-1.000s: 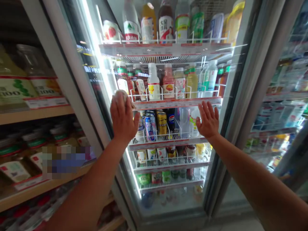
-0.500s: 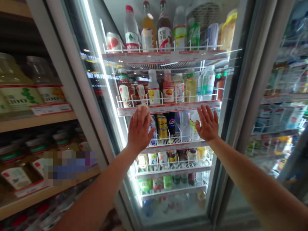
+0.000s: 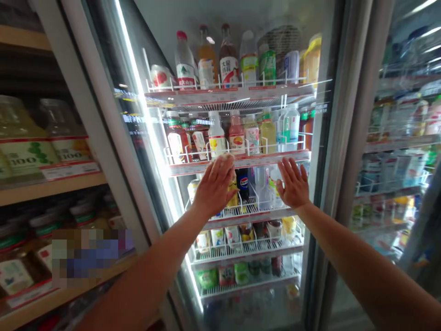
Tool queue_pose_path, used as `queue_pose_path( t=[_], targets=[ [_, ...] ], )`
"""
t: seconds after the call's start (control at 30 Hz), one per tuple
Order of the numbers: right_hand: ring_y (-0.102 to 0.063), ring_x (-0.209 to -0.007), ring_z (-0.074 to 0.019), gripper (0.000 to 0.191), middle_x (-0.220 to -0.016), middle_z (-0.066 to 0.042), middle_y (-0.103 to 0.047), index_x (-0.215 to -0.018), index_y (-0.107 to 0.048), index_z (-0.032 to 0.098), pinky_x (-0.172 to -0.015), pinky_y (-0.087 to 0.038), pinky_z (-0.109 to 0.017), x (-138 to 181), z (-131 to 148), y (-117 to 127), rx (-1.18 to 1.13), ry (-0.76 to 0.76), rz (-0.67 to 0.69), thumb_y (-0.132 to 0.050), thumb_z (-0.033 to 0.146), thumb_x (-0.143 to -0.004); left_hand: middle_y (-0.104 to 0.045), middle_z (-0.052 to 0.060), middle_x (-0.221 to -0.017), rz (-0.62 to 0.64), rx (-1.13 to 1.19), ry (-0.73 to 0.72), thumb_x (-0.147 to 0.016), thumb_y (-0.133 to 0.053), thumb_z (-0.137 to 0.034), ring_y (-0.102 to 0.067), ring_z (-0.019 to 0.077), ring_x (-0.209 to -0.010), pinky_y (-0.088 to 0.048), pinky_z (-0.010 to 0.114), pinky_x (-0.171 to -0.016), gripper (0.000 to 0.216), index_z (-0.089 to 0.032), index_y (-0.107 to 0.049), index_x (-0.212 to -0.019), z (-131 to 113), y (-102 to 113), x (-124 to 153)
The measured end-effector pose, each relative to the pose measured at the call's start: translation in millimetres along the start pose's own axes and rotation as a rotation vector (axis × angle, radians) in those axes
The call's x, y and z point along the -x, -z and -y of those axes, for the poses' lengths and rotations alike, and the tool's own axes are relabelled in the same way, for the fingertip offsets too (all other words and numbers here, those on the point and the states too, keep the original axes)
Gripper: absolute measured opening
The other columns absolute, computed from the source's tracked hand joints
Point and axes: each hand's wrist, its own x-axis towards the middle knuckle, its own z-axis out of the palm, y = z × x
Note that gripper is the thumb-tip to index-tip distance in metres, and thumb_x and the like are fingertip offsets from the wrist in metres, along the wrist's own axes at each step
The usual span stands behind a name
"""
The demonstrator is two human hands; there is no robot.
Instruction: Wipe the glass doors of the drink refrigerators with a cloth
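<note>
Left hand (image 3: 213,188): had travelled rightward across the glass door (image 3: 220,11) since the earliest view, from beside the light strip (image 3: 127,43) to the middle of the pane, where it partly hid the gold can (image 3: 234,201).
Pale cloth (image 3: 226,159): had gone along with that hand; it lay bunched under the fingers, near the pane's middle, and from the camera overlapped the price strip (image 3: 258,160).
Left-hand grip: fingers lay close together over the cloth with the thumb held apart; how tightly they curled round it could not be told.
Right hand (image 3: 294,184): had kept its place before the right end of that strip, fingers extended, palm toward the pane, nothing seen in it; contact with the glass looked likely but could not be confirmed.
Gap between hands: had narrowed, with the Pepsi container (image 3: 243,181) showing through it.
Cloth's new stretch: judging by its place, it bore on the central glass rather than the left margin, while the other hand probably served as a brace.
Drinks behind glass: a white-capped bottle (image 3: 217,138) and a pink bottle (image 3: 237,135) stood upright just above the strip.
Wooden shelf (image 3: 55,189): carried large juice bottles (image 3: 25,156), left of the door.
</note>
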Motion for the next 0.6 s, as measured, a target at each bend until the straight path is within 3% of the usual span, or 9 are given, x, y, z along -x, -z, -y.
queue_pose_path(
  t=[0.1,0.2,0.3,0.37,0.47,0.5,0.53,0.6],
  targets=[
    [-0.036,-0.150,-0.0260,0.071,-0.161,-0.008,-0.041,-0.163,-0.014,0.025,-0.124,-0.023,-0.050,0,0,-1,-0.012,-0.018,0.032,-0.044,0.028,-0.099,-0.027,0.011,-0.166,0.001,0.005,-0.038,-0.100,-0.044,-0.047,-0.012,0.0297,-0.157,-0.017,0.052,-0.129,0.067,-0.017,-0.029,-0.157,18,9,-30],
    [-0.036,-0.150,-0.0259,0.072,-0.161,-0.008,-0.041,-0.163,-0.014,0.025,-0.124,-0.023,-0.050,1,-2,-1,-0.004,-0.006,0.019,-0.045,0.028,-0.098,-0.019,0.015,-0.168,-0.138,0.022,0.159,-0.100,-0.043,-0.050,-0.006,0.0333,-0.157,-0.011,0.057,-0.128,0.070,-0.013,-0.028,-0.157,49,25,-67],
    [-0.036,-0.150,-0.0256,0.074,-0.160,-0.008,-0.043,-0.163,-0.012,0.025,-0.124,-0.023,-0.049,0,-2,-2,0.010,0.004,-0.001,-0.046,0.027,-0.098,-0.014,0.017,-0.169,-0.219,0.041,0.258,-0.100,-0.043,-0.050,-0.001,0.0353,-0.157,-0.009,0.060,-0.127,0.072,-0.011,-0.025,-0.158,51,25,-82],
    [-0.036,-0.149,-0.0255,0.074,-0.160,-0.008,-0.042,-0.163,-0.011,0.025,-0.124,-0.023,-0.049,0,-1,-2,0.011,-0.001,0.004,-0.046,0.026,-0.098,-0.017,0.016,-0.168,-0.202,0.069,0.151,-0.099,-0.044,-0.049,-0.004,0.0352,-0.157,-0.011,0.059,-0.127,0.071,-0.013,-0.025,-0.158,35,15,-76],
    [-0.037,-0.149,-0.0253,0.074,-0.161,-0.007,-0.041,-0.163,-0.009,0.027,-0.125,-0.022,-0.049,-1,0,-1,0.001,-0.010,0.005,-0.046,0.026,-0.098,-0.028,0.009,-0.166,-0.089,0.133,-0.179,-0.099,-0.047,-0.046,-0.019,0.0297,-0.155,-0.019,0.052,-0.128,0.066,-0.022,-0.029,-0.157,14,0,-63],
    [-0.036,-0.149,-0.0251,0.075,-0.161,-0.007,-0.041,-0.163,-0.009,0.027,-0.125,-0.022,-0.049,-1,1,-1,-0.002,-0.008,0.003,-0.046,0.026,-0.098,-0.031,0.007,-0.165,-0.076,0.133,-0.222,-0.099,-0.048,-0.045,-0.021,0.0282,-0.155,-0.019,0.051,-0.128,0.064,-0.024,-0.030,-0.157,13,-3,-63],
    [-0.036,-0.150,-0.0248,0.075,-0.161,-0.007,-0.041,-0.163,-0.009,0.027,-0.125,-0.022,-0.049,-1,1,-1,-0.002,-0.006,0.002,-0.047,0.025,-0.098,-0.031,0.006,-0.165,-0.088,0.120,-0.201,-0.099,-0.047,-0.045,-0.021,0.0277,-0.155,-0.017,0.051,-0.129,0.063,-0.025,-0.030,-0.157,14,-3,-64],
    [-0.034,-0.150,-0.0242,0.076,-0.160,-0.007,-0.042,-0.163,-0.008,0.027,-0.125,-0.023,-0.049,-1,1,-1,0.004,0.000,-0.002,-0.048,0.024,-0.098,-0.027,0.008,-0.166,-0.172,0.073,-0.020,-0.100,-0.046,-0.044,-0.014,0.0296,-0.156,-0.011,0.055,-0.129,0.063,-0.022,-0.029,-0.157,23,1,-72]
  ],
)
